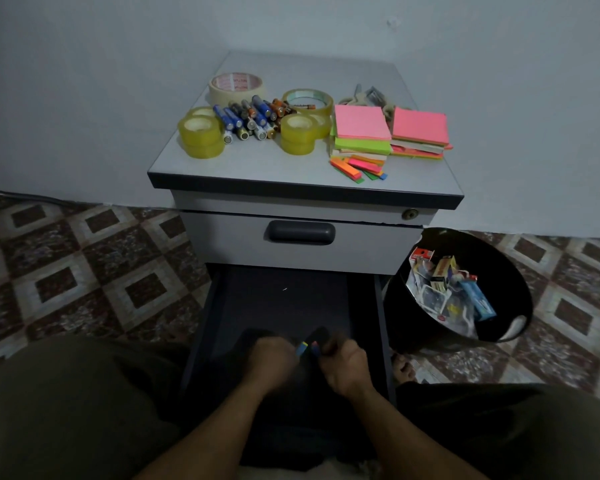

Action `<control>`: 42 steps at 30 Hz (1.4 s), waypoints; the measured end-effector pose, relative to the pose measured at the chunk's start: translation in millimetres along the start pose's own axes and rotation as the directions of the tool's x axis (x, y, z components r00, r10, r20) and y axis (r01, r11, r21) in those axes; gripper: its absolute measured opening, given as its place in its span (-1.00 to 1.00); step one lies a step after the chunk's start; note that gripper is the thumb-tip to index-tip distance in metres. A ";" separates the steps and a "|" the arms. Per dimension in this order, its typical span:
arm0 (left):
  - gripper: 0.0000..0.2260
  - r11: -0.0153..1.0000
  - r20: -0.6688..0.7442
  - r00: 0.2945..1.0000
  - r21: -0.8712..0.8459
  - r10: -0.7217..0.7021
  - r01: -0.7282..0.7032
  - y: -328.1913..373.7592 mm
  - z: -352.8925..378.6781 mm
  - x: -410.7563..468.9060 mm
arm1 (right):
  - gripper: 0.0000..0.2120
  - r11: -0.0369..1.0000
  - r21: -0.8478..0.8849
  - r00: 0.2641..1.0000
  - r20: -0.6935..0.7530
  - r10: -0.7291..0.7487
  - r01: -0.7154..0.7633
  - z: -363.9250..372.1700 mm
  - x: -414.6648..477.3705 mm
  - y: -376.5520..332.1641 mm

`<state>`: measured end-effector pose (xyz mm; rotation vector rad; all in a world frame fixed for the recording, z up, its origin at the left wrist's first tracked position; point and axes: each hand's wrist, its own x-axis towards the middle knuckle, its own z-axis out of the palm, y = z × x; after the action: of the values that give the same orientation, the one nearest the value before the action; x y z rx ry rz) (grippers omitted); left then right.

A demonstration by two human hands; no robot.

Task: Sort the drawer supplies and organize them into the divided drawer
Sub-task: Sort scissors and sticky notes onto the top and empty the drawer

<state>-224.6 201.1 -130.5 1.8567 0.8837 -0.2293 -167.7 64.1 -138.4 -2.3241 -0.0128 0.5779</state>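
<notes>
The lower drawer [219, 306] of a grey cabinet is pulled out, dark inside. Both my hands are down in it, close together. My left hand [269, 358] and my right hand [343, 363] each pinch small dark objects with coloured tips [307, 347] between them; blur hides what they are. On the cabinet top [243, 168] lie yellow tape rolls [201, 135], a heap of batteries [250, 117], pink and green sticky-note stacks [361, 128] and coloured flag strips [357, 166].
A black bin [513, 289] holding small boxes and packets stands on the tiled floor right of the drawer. The upper drawer [222, 237] with a dark handle is closed. My knees flank the open drawer. A wall rises behind the cabinet.
</notes>
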 end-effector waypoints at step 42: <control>-0.85 0.903 -0.260 0.866 0.169 0.427 -0.394 339.5 -51.7 -45.6 | -0.85 0.971 -0.002 0.934 -0.272 -0.230 0.238 -293.6 17.2 -200.3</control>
<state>-43.5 153.3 160.9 2.1700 0.6522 0.2761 -0.9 21.3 172.9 -2.3095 -0.1499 0.1373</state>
